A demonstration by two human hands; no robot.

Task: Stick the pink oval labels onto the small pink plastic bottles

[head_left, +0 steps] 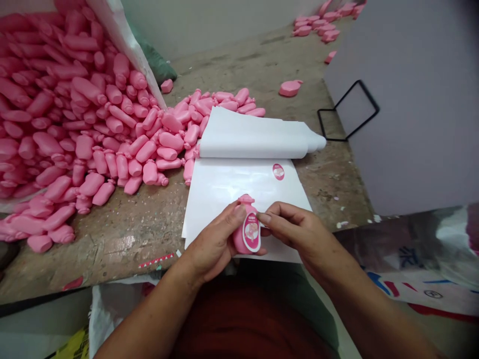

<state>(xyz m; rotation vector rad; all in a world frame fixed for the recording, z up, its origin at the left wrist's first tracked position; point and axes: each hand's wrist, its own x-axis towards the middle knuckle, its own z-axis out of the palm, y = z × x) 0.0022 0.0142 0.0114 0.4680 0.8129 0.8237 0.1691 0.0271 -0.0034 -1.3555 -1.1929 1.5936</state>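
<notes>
Head view: left hand (217,238) snug around bottle (240,238)

A plain, pale grey-green wall (224,25) ran across the top centre of the frame, behind a worn brown tabletop (243,65) with scuffed, stained patches. A smooth, pale lilac panel (419,99) filled the upper right, and light glinted off the tabletop at lower left.
</notes>
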